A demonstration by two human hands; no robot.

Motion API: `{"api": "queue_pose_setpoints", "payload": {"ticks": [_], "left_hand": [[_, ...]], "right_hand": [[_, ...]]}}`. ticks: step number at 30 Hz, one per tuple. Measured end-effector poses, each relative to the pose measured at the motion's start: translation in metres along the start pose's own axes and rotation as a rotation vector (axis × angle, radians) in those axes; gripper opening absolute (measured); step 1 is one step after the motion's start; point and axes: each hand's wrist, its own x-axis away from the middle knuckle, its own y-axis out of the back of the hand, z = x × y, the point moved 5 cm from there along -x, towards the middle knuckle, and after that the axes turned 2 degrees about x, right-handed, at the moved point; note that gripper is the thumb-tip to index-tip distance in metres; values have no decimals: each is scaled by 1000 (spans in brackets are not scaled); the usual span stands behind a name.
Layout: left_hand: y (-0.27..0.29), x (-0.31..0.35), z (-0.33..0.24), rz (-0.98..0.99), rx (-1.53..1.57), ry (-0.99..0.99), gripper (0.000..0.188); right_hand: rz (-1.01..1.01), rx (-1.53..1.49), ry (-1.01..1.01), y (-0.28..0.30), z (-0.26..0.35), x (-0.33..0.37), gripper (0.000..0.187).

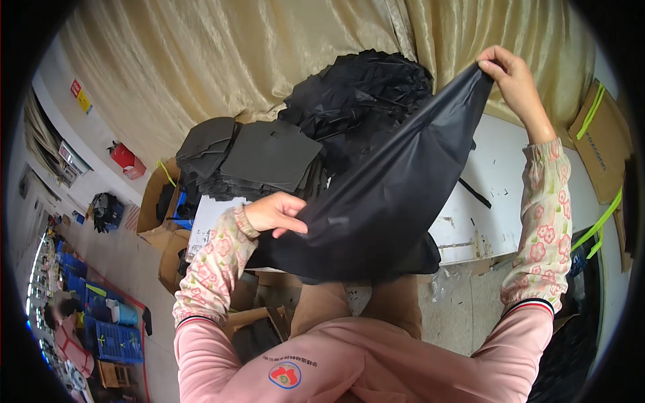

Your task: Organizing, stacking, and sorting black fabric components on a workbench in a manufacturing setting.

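A large sheet of thin, shiny black fabric (390, 195) stretches between my hands, over the near edge of the white table (497, 161). High at the right, my right hand (507, 67) pinches one corner of it and lifts it well above the tabletop. My left hand (277, 213) is lower, at the fabric's left edge, with fingers closed on it; the fingertips are partly hidden. The fabric's lower part hangs in front of my legs. Just beyond my left hand lie stacked dark grey flat pieces (272, 154).
A heap of crumpled black fabric (363, 94) lies at the back against a beige curtain (235, 54). Cardboard boxes (153, 208) stand left of the table, and another box (259, 322) is below. A thin black strip (475, 193) lies on the table. Far left are blue crates (119, 342) and a person (70, 336).
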Motion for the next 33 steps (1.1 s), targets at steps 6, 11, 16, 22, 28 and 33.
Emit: {"api": "queue_pose_setpoints", "payload": {"ticks": [6, 11, 16, 22, 28, 33], "left_hand": [[41, 73, 43, -815, -421, -87, 11], [43, 121, 94, -1219, -581, -107, 8], [15, 107, 173, -1307, -691, -166, 13], [-21, 63, 238, -1149, -670, -1, 21], [-28, 64, 234, -1085, -627, -40, 29], [-23, 74, 236, -1101, -429, -17, 31]], "right_hand": [[228, -189, -155, -60, -14, 71, 4], [325, -223, -152, -94, -3, 152, 3], [451, -176, -187, -121, -9, 244, 3], [745, -8, -303, -138, -27, 324, 14], [723, 32, -139, -170, 37, 293, 49], [957, 85, 196, -227, 62, 318, 76]]}}
